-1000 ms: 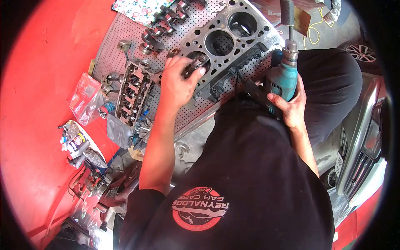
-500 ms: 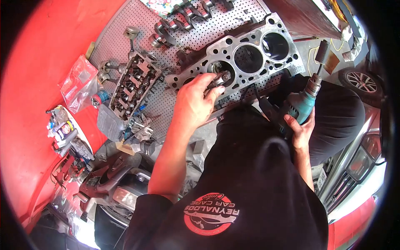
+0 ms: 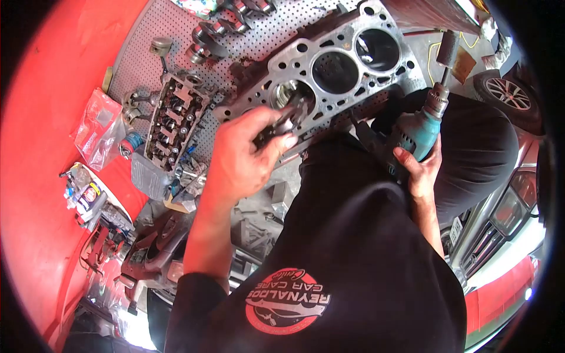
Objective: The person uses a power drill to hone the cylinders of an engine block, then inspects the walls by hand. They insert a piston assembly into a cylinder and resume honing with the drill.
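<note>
My left hand (image 3: 244, 153) is closed around a dark, partly shiny metal piece (image 3: 288, 120), blurred by motion, whose exact kind I cannot make out. It hangs over the near side of one cylinder bore in the engine block (image 3: 365, 88). Gripped in my right hand (image 3: 422, 167) is a teal power drill (image 3: 419, 134), pointing up and away from me. A grey, rough cylindrical attachment (image 3: 448, 50) sits on a shaft in its chuck. The drill stays beside the block's right end, above my dark-clothed leg.
The block lies on a perforated metal table (image 3: 132, 70). Also there are a crankshaft (image 3: 220, 32), a cylinder head (image 3: 176, 120) and a piston with its rod (image 3: 160, 47). A wheel (image 3: 506, 94) and a car (image 3: 506, 217) stand at the right.
My left hand has drawn back left and toward me, with the dark metal piece still in it. My right hand still holds the drill. The view has shifted slightly, moving the block up and left.
</note>
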The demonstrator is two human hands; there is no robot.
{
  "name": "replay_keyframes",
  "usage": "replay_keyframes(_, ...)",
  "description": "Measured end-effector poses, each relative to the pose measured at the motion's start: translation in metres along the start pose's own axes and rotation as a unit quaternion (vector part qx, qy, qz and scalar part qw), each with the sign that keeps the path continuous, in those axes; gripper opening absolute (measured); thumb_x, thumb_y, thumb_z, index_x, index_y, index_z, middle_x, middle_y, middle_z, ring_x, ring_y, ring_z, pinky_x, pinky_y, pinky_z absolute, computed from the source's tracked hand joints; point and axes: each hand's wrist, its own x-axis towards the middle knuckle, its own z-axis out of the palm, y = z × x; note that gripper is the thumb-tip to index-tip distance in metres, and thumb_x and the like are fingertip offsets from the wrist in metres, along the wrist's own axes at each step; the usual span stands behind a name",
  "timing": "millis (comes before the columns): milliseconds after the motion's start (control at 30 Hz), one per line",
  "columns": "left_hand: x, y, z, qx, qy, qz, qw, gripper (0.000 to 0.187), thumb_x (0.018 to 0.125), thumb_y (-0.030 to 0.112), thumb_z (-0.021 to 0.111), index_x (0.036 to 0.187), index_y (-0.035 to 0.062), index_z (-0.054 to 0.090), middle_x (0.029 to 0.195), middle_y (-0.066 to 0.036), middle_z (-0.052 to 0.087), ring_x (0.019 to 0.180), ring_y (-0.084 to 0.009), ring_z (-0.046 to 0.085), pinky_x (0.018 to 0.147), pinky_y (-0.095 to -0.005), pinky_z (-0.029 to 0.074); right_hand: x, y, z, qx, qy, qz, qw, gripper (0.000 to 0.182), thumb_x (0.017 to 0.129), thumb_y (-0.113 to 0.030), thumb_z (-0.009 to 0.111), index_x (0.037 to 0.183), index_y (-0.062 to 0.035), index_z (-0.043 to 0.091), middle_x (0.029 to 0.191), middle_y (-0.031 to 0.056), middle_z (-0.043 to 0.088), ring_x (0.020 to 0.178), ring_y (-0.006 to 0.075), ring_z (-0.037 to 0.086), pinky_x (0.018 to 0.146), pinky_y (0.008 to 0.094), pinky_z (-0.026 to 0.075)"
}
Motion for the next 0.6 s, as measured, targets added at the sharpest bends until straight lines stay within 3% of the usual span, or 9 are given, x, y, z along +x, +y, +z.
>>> replay_keyframes(133,-0.002,-0.003,0.000,0.006,0.015,0.022,1.000,0.025,0.083,0.004,0.082,0.102,-0.0036,0.067,0.083,-0.012,0.067,0.071,-0.0164,0.062,0.067,-0.0294,0.051,0.001,-0.002,0.002,-0.001,0.005,0.008,1.000,0.082,0.070,-0.011,0.091,0.140,-0.0033,0.050,0.121,0.0059,0.064,0.111,0.0178,0.060,0.102,0.0352,0.048)
replay_keyframes(400,-0.033,0.047,-0.034,0.000,0.010,0.097,0.995,0.026,0.079,0.007,0.083,0.100,-0.0014,0.069,0.079,-0.009,0.065,0.068,-0.0166,0.061,0.064,-0.0290,0.048,0.005,-0.002,0.004,-0.016,-0.003,-0.019,1.000,0.081,0.070,-0.010,0.090,0.140,-0.0033,0.050,0.120,0.0058,0.064,0.110,0.0177,0.061,0.101,0.0348,0.048)
replay_keyframes(600,-0.036,0.038,-0.022,0.010,0.026,0.082,0.996,0.026,0.080,0.004,0.083,0.101,-0.0019,0.069,0.081,-0.009,0.066,0.070,-0.0157,0.061,0.064,-0.0293,0.049,0.002,-0.004,0.010,0.003,-0.010,-0.026,1.000,0.083,0.070,-0.009,0.091,0.142,-0.0021,0.049,0.121,0.0064,0.064,0.111,0.0173,0.061,0.102,0.0352,0.048)
